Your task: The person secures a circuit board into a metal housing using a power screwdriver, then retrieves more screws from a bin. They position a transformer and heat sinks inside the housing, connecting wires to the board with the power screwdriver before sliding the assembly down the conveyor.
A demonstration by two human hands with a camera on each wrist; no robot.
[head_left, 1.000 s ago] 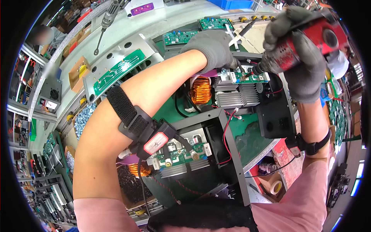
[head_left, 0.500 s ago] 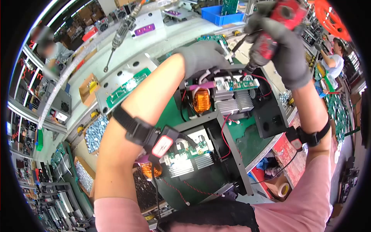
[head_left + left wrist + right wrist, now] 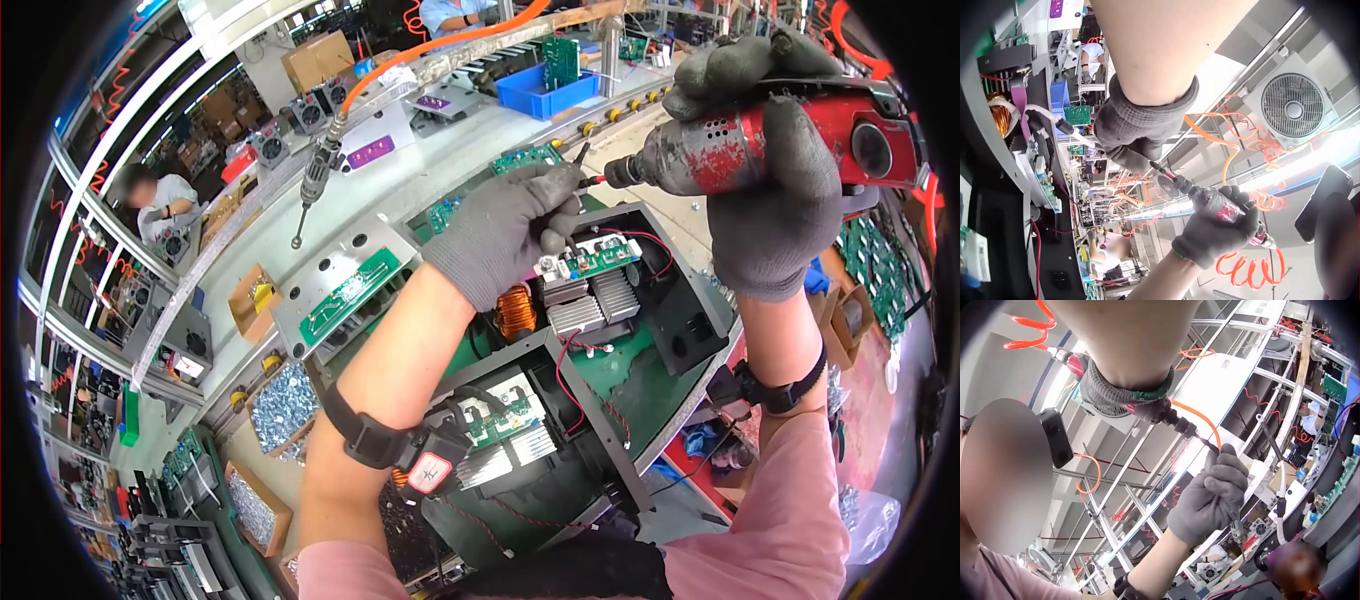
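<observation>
A red power screwdriver [image 3: 740,150] is gripped in the gloved right hand [image 3: 775,190], held sideways above the rear housing, its bit pointing left. The gloved left hand [image 3: 505,230] has its fingertips at the tip of that bit; in the right wrist view the left hand [image 3: 1213,497] pinches the bit's end [image 3: 1212,447]. Whether a screw is there is too small to tell. Below lies an open black housing [image 3: 690,310] with a green circuit board [image 3: 598,262], silver heat sinks [image 3: 590,308] and a copper coil [image 3: 515,312].
Nearer the body stands a second housing [image 3: 590,450] with a similar board. At the left are boxes of screws [image 3: 283,405] and a metal panel with a green board [image 3: 350,290]. Another screwdriver [image 3: 318,175] hangs at the upper left, before a blue bin [image 3: 548,95].
The left hand has left the rear housing's board area and risen to the bit. The right hand has lifted the screwdriver off the board and turned it level. The head view has shifted.
</observation>
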